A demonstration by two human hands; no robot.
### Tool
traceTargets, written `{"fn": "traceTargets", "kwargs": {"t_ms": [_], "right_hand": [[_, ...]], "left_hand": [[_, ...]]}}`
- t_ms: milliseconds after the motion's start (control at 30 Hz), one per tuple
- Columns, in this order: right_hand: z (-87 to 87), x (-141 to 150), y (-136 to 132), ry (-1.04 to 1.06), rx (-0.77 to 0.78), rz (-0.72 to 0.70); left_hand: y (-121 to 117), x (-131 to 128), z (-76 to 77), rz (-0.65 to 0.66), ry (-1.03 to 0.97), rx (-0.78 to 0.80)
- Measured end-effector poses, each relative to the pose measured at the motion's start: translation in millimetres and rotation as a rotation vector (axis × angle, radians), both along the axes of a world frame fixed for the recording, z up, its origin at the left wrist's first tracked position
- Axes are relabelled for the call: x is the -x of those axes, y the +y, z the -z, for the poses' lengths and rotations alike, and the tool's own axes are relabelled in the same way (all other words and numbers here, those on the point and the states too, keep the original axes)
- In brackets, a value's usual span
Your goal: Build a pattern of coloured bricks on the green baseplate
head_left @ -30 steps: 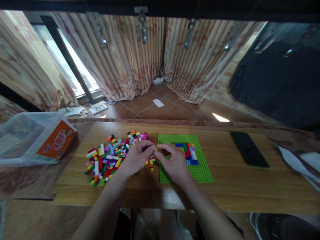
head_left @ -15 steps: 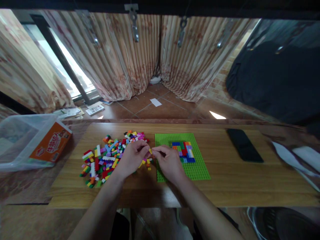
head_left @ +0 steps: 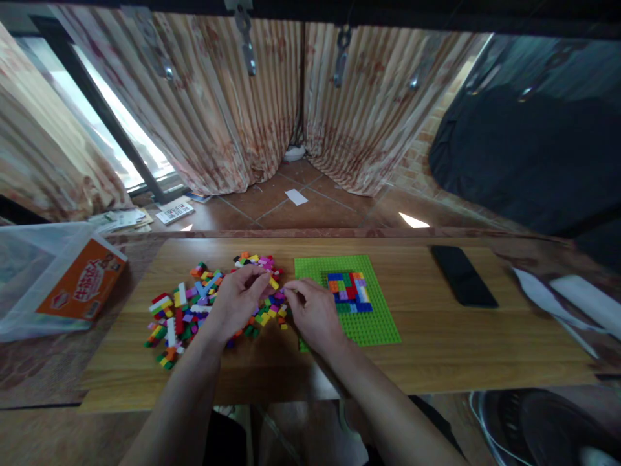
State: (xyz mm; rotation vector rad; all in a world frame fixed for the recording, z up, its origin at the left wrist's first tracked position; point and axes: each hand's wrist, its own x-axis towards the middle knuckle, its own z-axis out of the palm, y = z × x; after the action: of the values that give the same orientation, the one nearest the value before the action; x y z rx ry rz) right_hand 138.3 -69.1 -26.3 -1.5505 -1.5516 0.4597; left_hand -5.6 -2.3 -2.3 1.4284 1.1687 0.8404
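My left hand [head_left: 239, 301] is closed in a pinch over the right part of a pile of loose toy bricks [head_left: 180, 320]. At its fingertips shows a small yellow toy brick [head_left: 273, 283]. Close by on the right, my right hand [head_left: 316, 314] is also pinched shut, its fingertips just apart from the yellow brick. Whatever lies between those fingers is too small to make out. Beneath and beyond the right hand is a green baseplate [head_left: 381, 323]. On it sits a roughly square patch of blue, red, orange, white and other coloured bricks [head_left: 350, 292].
A black phone [head_left: 463, 276] lies on the wooden table [head_left: 417, 369] to the right, with white paper [head_left: 548, 298] beyond it. At the left stands a clear plastic box [head_left: 43, 272] with an orange label. Striped curtains [head_left: 233, 110] hang behind.
My hands have drawn slightly apart, and the yellow brick now shows at the left fingertips instead of between both hands. The whole view has shifted a little.
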Motion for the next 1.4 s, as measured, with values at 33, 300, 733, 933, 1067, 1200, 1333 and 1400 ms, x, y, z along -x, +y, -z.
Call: {"fn": "traceTargets", "kwargs": {"t_ms": [33,300,733,933,1067,1200,1333,1400], "right_hand": [[-2.7,-1.8,-1.1,0.019,-0.010,0.029],[-12.2,-14.2,-7.2,0.034,-0.020,0.049],[-14.9,-90.9,-37.6,-0.053,0.082,-0.075],[-8.9,-117.8,-41.5,-0.031,0.156,-0.079],[-4.4,-120.2,-41.2,-0.061,0.204,-0.123],[-5.0,-117.6,-39.8,-0.115,0.206,-0.095],[-4.8,-116.9,-38.9,-0.138,0.197,-0.083],[-3.2,-117.3,-38.5,-0.127,0.196,-0.092]], "left_hand": [[-0.8,-2.0,0.3,0.009,-0.013,-0.001],[-12.5,-22.3,2.2,0.134,-0.140,0.157],[-44.5,-67.7,20.5,0.198,-0.227,0.180],[-46.4,-74.1,34.4,0.284,-0.021,-0.096],[-45.9,-75.0,33.9,0.306,0.117,-0.203],[-47.2,-76.8,30.4,0.327,0.175,-0.265],[-48.8,-79.9,30.8,0.332,0.205,-0.305],[-49.6,-81.4,31.1,0.333,0.226,-0.333]]}}
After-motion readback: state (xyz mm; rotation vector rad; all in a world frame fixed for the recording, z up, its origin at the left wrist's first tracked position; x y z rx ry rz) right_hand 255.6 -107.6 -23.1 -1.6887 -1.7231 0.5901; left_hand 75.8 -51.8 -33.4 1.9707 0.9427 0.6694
